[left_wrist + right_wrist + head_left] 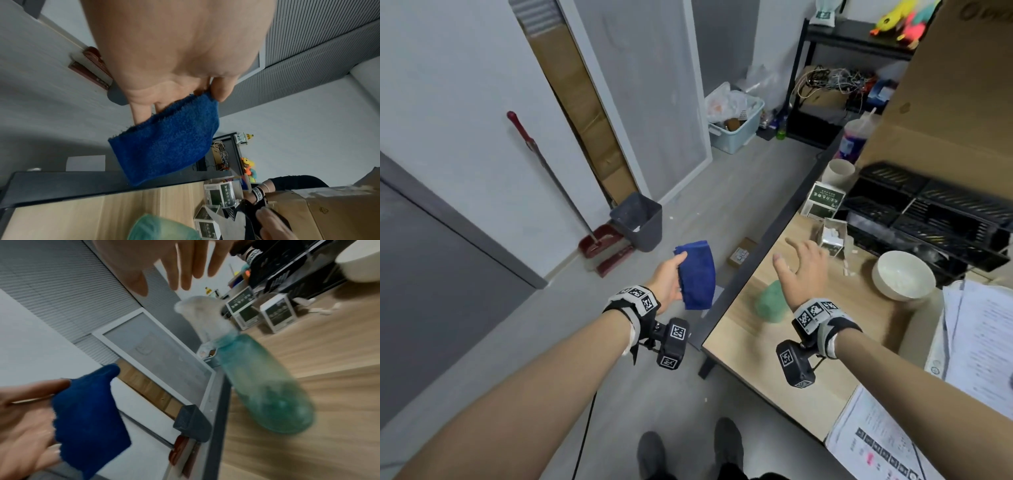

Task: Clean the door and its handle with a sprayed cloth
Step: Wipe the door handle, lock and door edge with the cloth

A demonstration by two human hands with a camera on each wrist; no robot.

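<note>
— Holding the blue cloth (pixel 697 274), the left hand (pixel 666 284) pinches it between thumb and fingers over bare floor (pixel 517 359) at 11 o'clock, just off the table edge (pixel 750 274); there is open floor all around it.

— And the right hand (pixel 803 270)?

— Fingers spread and released, holding nothing, over the wooden table at 1 o'clock, above the green spray bottle (pixel 770 303).

— Is the bottle clearer anywhere?

— The right wrist view shows its white trigger head (pixel 203 316); the head view only blurs it. The folded cloth looks fuzzy and deep blue.

— Farther off?

— Grey bin (pixel 638 221), red dustpan (pixel 599 241), and the grey door (pixel 431 274) at 9 o'clock.
</note>
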